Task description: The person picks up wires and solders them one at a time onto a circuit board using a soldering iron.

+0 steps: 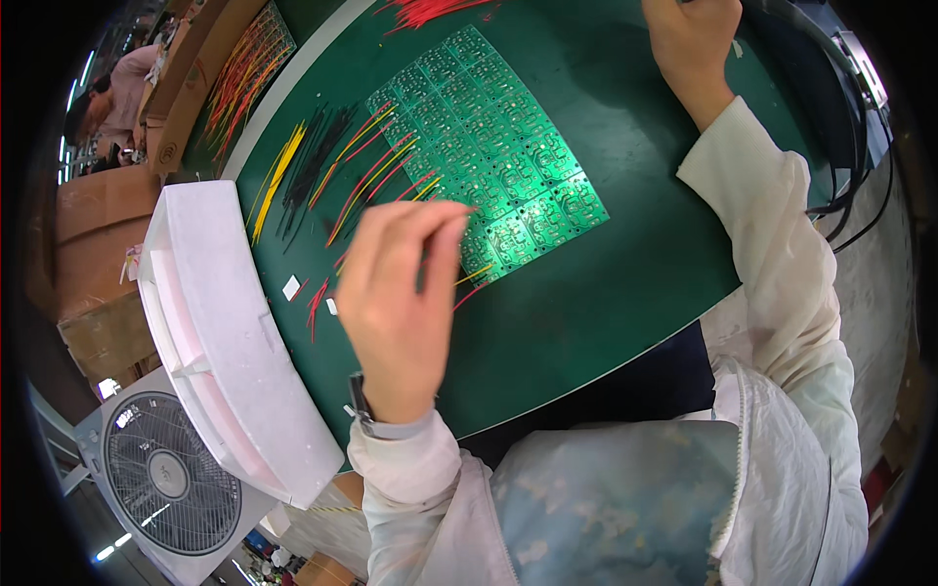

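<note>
In the centre, the left hand (396, 283), fingertips close together, overlaps the board (503, 146); upper right, the right hand (692, 44). I cannot tell either's grip.

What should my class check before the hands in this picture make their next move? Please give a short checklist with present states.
1. Circuit board panel lying on the green table: ok.
2. Yellow wires and black wires grouped by colour: ok, side by side left of the panel.
3. Loose red wires with the red bundle: not ok, they lie apart, near the white box.
4. Wire held in the left hand: cannot tell, though thumb and forefinger come together over the panel.
5. Right hand fully visible: not ok, the top edge cuts it off.
</note>
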A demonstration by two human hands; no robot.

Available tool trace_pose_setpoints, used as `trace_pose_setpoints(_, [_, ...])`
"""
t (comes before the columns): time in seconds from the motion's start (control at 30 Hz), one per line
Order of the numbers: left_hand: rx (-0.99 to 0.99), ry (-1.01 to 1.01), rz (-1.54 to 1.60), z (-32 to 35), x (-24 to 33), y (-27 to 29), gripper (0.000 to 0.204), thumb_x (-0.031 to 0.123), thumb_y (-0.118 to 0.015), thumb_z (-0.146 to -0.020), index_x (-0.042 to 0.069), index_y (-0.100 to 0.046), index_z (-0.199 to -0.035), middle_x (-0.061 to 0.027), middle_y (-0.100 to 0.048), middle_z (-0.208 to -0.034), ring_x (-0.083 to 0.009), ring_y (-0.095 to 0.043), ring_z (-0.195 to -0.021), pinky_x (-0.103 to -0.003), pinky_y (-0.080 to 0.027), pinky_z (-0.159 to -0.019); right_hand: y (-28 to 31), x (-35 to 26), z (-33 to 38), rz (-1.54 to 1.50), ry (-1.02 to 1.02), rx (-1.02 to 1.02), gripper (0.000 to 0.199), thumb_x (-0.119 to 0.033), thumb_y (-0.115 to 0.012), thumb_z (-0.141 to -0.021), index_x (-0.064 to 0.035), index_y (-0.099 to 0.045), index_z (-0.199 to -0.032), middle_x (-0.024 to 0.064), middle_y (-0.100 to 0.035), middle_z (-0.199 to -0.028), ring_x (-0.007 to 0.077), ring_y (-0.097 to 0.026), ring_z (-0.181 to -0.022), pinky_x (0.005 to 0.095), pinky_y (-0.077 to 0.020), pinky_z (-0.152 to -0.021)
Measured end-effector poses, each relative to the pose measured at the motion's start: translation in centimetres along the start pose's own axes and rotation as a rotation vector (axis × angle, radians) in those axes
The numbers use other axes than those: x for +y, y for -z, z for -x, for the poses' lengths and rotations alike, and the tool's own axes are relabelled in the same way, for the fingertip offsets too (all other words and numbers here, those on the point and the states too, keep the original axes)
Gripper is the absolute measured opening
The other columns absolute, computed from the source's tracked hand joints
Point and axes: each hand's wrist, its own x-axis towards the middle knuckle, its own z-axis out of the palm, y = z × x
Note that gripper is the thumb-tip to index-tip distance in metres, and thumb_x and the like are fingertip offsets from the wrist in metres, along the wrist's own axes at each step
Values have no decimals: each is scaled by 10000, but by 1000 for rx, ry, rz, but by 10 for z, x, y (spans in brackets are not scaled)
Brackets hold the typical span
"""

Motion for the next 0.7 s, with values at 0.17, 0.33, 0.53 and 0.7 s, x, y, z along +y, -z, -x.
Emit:
trace_pose_setpoints(0.17, [-30,147,-20,12,-15,5,117,-40,-693,-780,8,-656,-880,-83,-615,-819,-177,-583,-665,-282,-464,-561,2,-31,13,-111,-96,-106,161,-152,-634,-874,-46,-527,-820,-5,-539,-680,53,-467,-576,207,-369,-541])
trace_pose_setpoints(0.33, [-3,128,23,14,-20,-3,151,-49,-713,-752,19,-659,-875,-68,-616,-834,-171,-584,-687,-281,-473,-566,2,-63,37,-305,-161,-169,201,-207,-630,-867,-64,-488,-860,13,-535,-691,42,-435,-525,182,-357,-510])
trace_pose_setpoints(0.53, [53,115,10,16,-25,-7,131,-39,-713,-758,34,-664,-854,-28,-619,-803,-99,-498,-645,-233,-359,-549,33,-61,46,-556,-233,-477,210,-94,-519,-865,27,-499,-1036,172,-551,-955,207,-554,-699,279,-445,-576])
trace_pose_setpoints(0.7, [70,96,-3,17,-29,-9,145,-43,-718,-740,39,-668,-849,-29,-627,-810,-104,-540,-673,-235,-340,-541,44,-72,56,-558,-235,-563,261,-210,-576,-844,-23,-448,-974,137,-471,-869,167,-420,-647,297,-375,-596])
